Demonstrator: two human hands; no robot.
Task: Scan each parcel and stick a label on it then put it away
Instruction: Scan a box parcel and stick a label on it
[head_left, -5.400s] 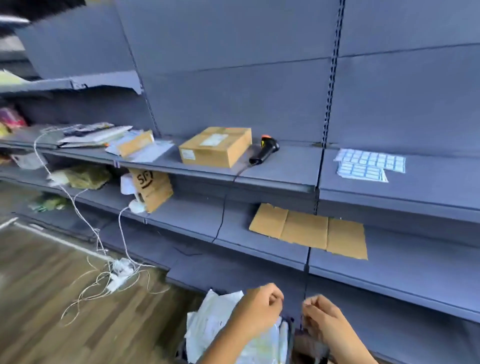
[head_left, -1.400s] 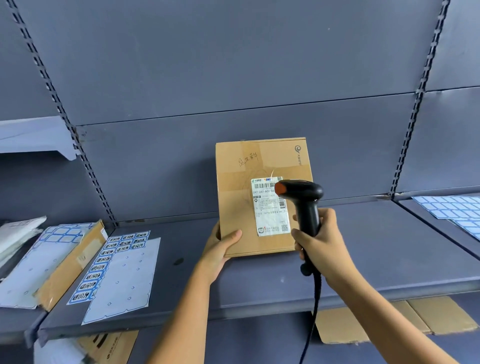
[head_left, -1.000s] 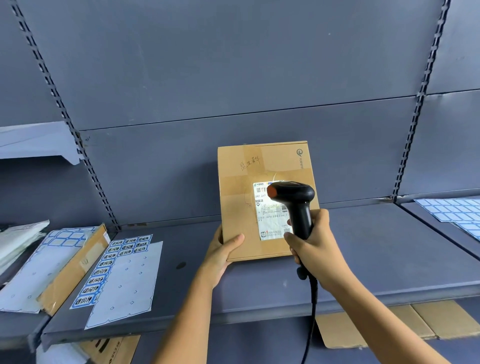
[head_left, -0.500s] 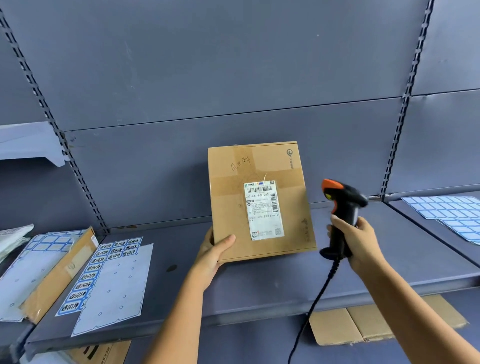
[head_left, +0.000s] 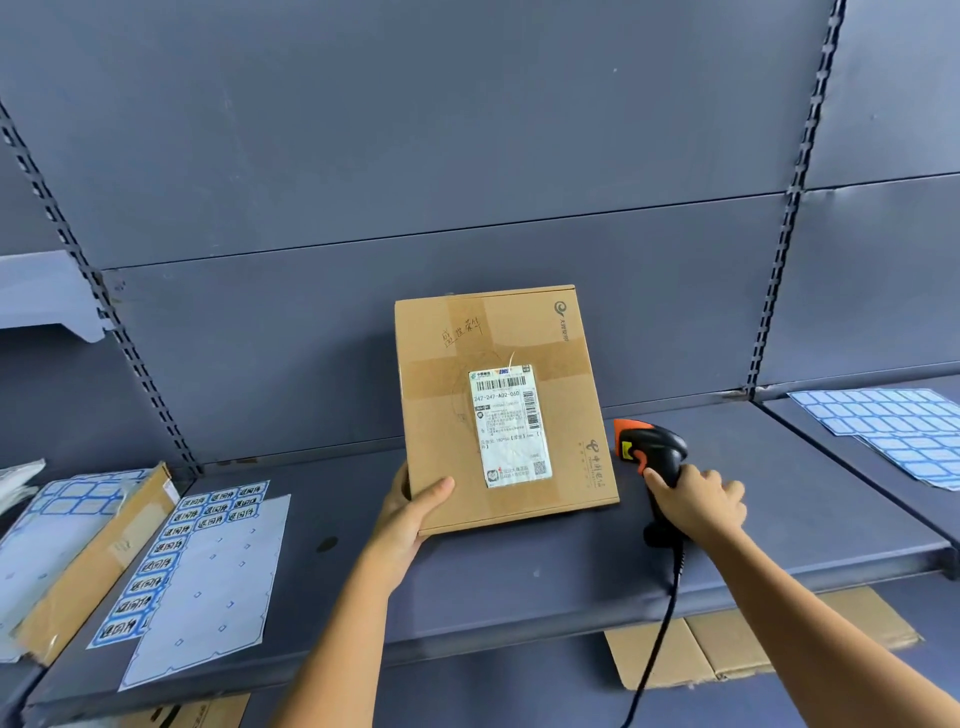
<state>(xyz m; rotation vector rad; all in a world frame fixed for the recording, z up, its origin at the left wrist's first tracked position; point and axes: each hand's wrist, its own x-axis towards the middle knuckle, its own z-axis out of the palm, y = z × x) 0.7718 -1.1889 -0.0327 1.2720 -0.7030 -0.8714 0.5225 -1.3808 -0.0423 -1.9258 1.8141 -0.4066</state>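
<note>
Parcel (head_left: 498, 410) stands propped, left hand (head_left: 410, 514) gripping its corner so the barcode (head_left: 500, 384) shows; right hand (head_left: 696, 501) clasps the scanner (head_left: 652, 457)

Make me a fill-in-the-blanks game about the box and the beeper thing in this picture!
1. The left hand holds the cardboard box by its lower ____ corner.
2. The right hand grips a black and ____ scanner.
3. The white shipping label on the box has a ____ printed across its top.

Missing words: left; orange; barcode.
</note>
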